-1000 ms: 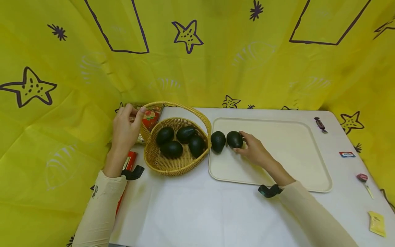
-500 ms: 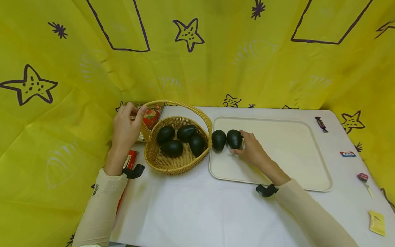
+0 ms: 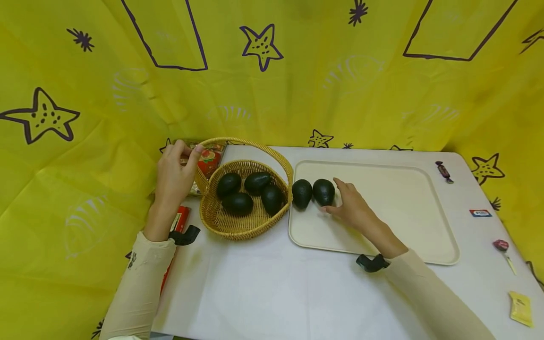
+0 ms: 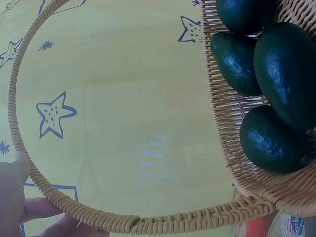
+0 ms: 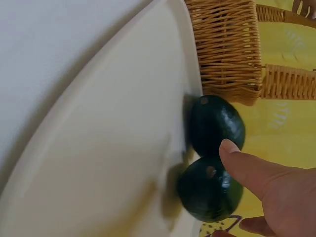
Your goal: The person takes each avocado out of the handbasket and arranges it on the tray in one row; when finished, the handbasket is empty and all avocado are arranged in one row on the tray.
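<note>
A wicker basket holds several dark green avocados. Its arched handle is held at the left side by my left hand, thumb and fingers around the woven cane. Two more avocados stand side by side on the cream tray, close to the basket: one at the tray's left rim, the other avocado just right of it. My right hand is spread around that right avocado, thumb at its lower edge and fingertips a little apart from its side. The right wrist view shows the thumb stretched out over it.
Colourful packets lie behind the basket's left side, and a red box is under my left forearm. Along the table's right side lie a dark wrapped candy, a small blue-and-red packet, a lollipop and a yellow sachet.
My right hand has loosened from the right avocado, its fingers drawing slightly away to the right. The avocado now stands beside the other one. My left hand stays on the handle.
</note>
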### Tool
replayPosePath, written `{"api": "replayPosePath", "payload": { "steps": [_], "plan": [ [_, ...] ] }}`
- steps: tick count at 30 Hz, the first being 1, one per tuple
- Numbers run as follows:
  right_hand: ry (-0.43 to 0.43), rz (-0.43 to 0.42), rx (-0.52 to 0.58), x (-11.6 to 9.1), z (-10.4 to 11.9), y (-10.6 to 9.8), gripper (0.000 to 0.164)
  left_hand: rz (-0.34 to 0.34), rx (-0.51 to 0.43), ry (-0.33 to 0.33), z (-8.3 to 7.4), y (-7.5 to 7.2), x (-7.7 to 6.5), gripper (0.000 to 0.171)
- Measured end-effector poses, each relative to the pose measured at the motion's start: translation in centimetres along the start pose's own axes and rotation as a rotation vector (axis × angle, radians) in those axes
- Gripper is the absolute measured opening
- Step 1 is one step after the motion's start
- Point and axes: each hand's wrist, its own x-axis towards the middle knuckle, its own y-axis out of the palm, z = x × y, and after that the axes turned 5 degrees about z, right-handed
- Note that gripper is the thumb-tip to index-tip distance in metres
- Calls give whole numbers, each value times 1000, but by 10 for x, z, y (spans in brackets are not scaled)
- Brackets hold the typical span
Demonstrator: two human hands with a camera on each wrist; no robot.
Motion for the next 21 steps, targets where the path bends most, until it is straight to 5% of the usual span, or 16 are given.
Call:
{"api": "replayPosePath", "payload": {
  "steps": [4, 11, 21],
  "plan": [
    [-37, -4, -16, -7, 12, -9, 91, 1, 3, 0, 0, 0, 0, 53],
    [-195, 90, -47, -25, 56, -22, 57, 1, -8, 1, 0, 0, 0, 53],
    [-464, 235, 26, -16, 126, 8, 47, 2, -6, 5, 0, 0, 1, 53]
  ]
}}
